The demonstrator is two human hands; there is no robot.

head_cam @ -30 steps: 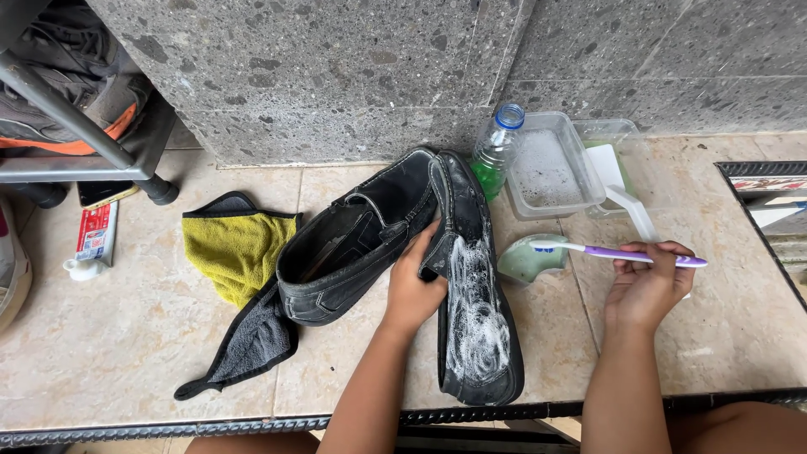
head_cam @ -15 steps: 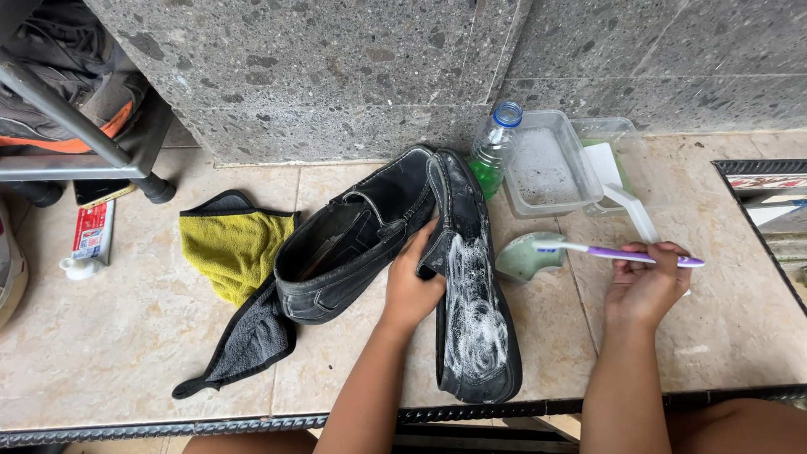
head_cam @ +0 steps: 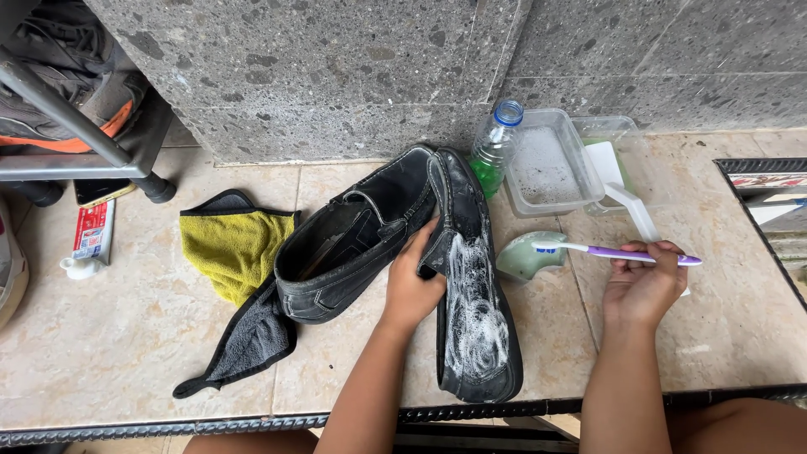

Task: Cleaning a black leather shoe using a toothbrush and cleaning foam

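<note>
- Hardly anything has shifted since a moment ago: the right hand (head_cam: 643, 290) has kept the purple toothbrush (head_cam: 618, 251) level over the tiles, and the left hand (head_cam: 414, 282) has stayed clamped on the shoe.
- Beige floor tiles (head_cam: 101, 336) run up to a speckled grey stone wall (head_cam: 336, 76); a dark metal edge strip borders the near side.
- Two black shoes lie side by side in the middle. One shoe (head_cam: 357, 240) rests on its side with its opening facing left; the other shoe (head_cam: 471, 286) is sole-up and smeared with white foam.
- Left arm reaches forward from below, fingers curled round the heel area between the two shoes, gripping firmly.
- Right arm comes up alongside, fist closed on the toothbrush handle, bristles pointing left above a pale green soap piece (head_cam: 525, 256).
- Behind stand a plastic bottle (head_cam: 493, 147) with green liquid and a clear tub (head_cam: 551, 164) of suds.
- To the left lie a yellow cloth (head_cam: 231, 248) on a dark cloth (head_cam: 248, 340), and a toothpaste tube (head_cam: 88, 240).
</note>
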